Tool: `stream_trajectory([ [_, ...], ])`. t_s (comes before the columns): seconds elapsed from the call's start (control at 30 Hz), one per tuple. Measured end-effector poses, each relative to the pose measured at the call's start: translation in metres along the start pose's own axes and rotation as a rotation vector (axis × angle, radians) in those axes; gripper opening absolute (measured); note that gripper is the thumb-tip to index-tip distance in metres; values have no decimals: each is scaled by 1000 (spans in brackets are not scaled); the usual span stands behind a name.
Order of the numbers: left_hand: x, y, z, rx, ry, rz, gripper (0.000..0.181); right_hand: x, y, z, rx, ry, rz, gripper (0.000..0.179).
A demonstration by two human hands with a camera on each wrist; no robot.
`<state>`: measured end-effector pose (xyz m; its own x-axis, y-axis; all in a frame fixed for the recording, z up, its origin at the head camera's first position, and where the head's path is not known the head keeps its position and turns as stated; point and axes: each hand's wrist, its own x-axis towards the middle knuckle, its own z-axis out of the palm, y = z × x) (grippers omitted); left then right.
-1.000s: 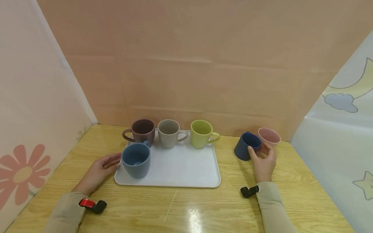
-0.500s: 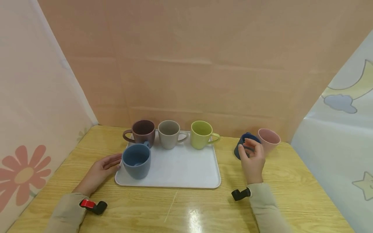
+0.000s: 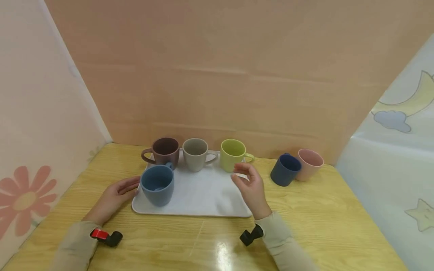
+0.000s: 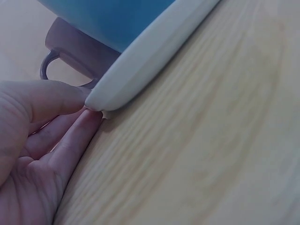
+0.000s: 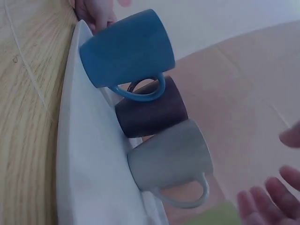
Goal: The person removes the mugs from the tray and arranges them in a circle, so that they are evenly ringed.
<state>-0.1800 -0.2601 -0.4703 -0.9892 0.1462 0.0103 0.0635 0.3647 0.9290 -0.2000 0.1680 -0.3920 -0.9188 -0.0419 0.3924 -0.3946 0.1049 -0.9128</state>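
My left hand point(image 3: 113, 195) pinches the left edge of the white tray point(image 3: 203, 195); in the left wrist view the thumb point(image 4: 56, 98) lies on the rim with fingers beneath it. A blue mug point(image 3: 159, 188) stands on the tray close to that hand, its handle pointing away from me. Behind it on the tray are a dark brown mug point(image 3: 166, 152), a grey mug point(image 3: 195, 156) and a lime green mug point(image 3: 230, 156). My right hand point(image 3: 252, 190) hovers over the tray's right side, fingers loosely bent and holding nothing, just in front of the green mug.
To the right of the tray, a navy mug point(image 3: 285, 171) and a pink cup point(image 3: 309, 165) stand close together on the wooden table point(image 3: 305, 226). A tan backdrop point(image 3: 217, 82) rises behind, with patterned sheets at both sides.
My right hand has left the navy mug and pink cup and moved left over the tray. The left hand stays on the tray edge; the mugs look unmoved.
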Motion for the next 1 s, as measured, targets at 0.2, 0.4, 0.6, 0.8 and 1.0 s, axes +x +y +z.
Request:
stream_trajectory([
  [0.2,-1,0,-5,-28,-3,-9,66,-1,-3,38,13,-237,-2,45],
  [0.4,0,3,-4,-46,-5,2,65,-6,1,66,10,-348,17,50],
  [0.6,1,-1,-1,-64,-12,4,64,-8,8,89,9,-439,35,58],
  [0.8,0,-1,-2,-69,-6,4,65,-5,12,112,-10,-501,44,62],
  [1.0,0,1,-3,-81,-15,13,64,-5,13,129,26,-508,87,68],
])
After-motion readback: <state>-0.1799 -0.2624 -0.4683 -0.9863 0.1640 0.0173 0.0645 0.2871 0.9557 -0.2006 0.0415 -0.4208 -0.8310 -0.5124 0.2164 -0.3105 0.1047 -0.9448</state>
